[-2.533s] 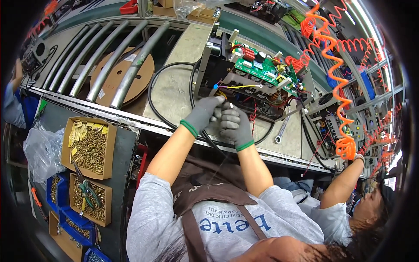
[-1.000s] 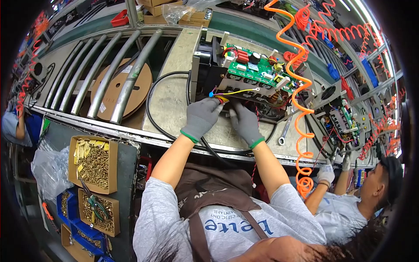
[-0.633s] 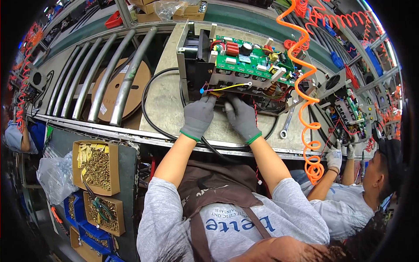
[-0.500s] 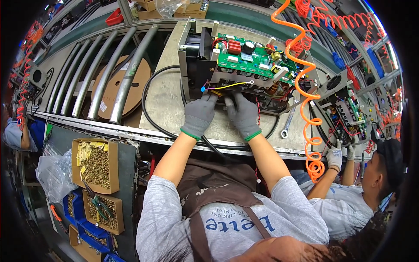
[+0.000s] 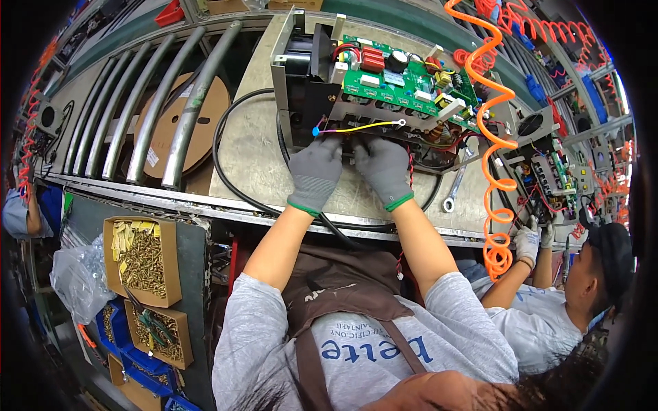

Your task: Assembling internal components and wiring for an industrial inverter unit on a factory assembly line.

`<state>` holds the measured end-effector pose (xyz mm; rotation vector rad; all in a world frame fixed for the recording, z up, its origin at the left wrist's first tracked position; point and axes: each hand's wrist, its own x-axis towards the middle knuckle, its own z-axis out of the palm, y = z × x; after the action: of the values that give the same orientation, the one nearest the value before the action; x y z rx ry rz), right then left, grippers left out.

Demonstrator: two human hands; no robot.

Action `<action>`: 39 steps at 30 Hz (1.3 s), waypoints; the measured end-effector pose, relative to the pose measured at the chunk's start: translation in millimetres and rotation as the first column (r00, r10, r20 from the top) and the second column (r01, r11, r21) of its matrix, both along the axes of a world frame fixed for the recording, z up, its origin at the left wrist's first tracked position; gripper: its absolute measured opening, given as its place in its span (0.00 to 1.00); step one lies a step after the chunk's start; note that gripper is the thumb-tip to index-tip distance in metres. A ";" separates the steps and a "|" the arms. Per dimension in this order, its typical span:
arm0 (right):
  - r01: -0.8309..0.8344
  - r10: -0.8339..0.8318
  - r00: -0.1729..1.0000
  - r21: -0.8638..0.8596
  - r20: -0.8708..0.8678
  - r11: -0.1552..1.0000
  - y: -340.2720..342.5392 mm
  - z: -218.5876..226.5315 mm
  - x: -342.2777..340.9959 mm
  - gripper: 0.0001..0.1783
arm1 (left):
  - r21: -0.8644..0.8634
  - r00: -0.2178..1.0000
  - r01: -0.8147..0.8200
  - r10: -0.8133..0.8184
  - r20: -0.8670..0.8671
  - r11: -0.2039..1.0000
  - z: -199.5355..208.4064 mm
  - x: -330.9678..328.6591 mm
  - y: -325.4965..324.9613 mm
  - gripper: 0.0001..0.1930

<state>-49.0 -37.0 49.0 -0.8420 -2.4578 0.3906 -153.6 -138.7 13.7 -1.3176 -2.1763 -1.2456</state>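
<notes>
Where earlier the left hand point(image 5: 315, 175) and right hand point(image 5: 384, 171) met with fingers curled before the open machine point(image 5: 394, 89), they are now apart, side by side, at its lower front. Fingertips are hidden beneath the machine's edge, so whether the fingers hold anything cannot be told. The machine stands on the metal surface point(image 5: 247, 161), yellow wire point(image 5: 367, 127) across its front, wrench point(image 5: 455, 185) lying near its right end as before.

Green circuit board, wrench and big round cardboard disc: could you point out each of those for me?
Green circuit board point(image 5: 410, 75), head view: near the middle of its upper face.
Wrench point(image 5: 458, 178), head view: about midway along its shaft.
Cardboard disc point(image 5: 171, 131), head view: its flat brown face.
</notes>
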 end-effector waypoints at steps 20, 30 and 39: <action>-0.016 0.024 0.997 -0.117 0.072 0.993 7.2 -6.9 3.0 0.14 | -0.587 0.997 -0.053 0.010 -0.077 0.808 19.5 16.6 -1.1 0.16; -0.149 0.125 0.896 0.023 0.427 0.989 0.3 29.6 7.2 0.10 | -0.726 0.956 -0.021 -0.198 -0.215 0.687 31.4 12.4 15.6 0.08; -0.306 0.213 0.749 0.042 0.627 0.951 -3.7 54.1 -1.6 0.09 | -0.759 0.938 0.136 -0.329 -0.107 0.636 32.2 2.5 7.3 0.08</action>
<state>-50.7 -40.7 103.1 -0.6247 -3.1923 0.0132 -151.1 -131.4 45.9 -1.9817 -2.4721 -0.1482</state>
